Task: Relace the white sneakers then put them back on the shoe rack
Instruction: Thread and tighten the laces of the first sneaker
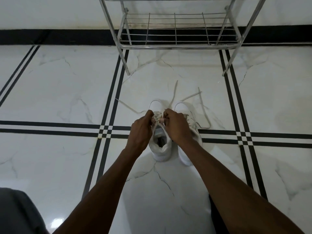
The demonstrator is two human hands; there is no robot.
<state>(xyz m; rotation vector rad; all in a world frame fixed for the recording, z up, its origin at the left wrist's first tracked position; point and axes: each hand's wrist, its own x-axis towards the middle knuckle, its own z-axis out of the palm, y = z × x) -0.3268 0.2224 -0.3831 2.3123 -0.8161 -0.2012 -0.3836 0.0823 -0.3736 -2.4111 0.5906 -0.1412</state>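
Observation:
Two white sneakers stand side by side on the floor, toes pointing away from me. The left sneaker (160, 149) has its collar open toward me. My left hand (141, 130) and my right hand (177, 127) are both pinched on its white lace (157, 115) over the eyelets. Loose lace ends trail out over the floor beyond the toes. My right forearm covers most of the right sneaker (181, 105); its toe and heel show. The metal shoe rack (177, 46) stands against the wall just beyond the sneakers, its lower wire shelf bare.
White marble floor tiles with black double stripes (108, 130) run around the shoes. A black skirting band (59, 37) lines the wall. Dark cloth on my knee (16, 211) fills the bottom left corner.

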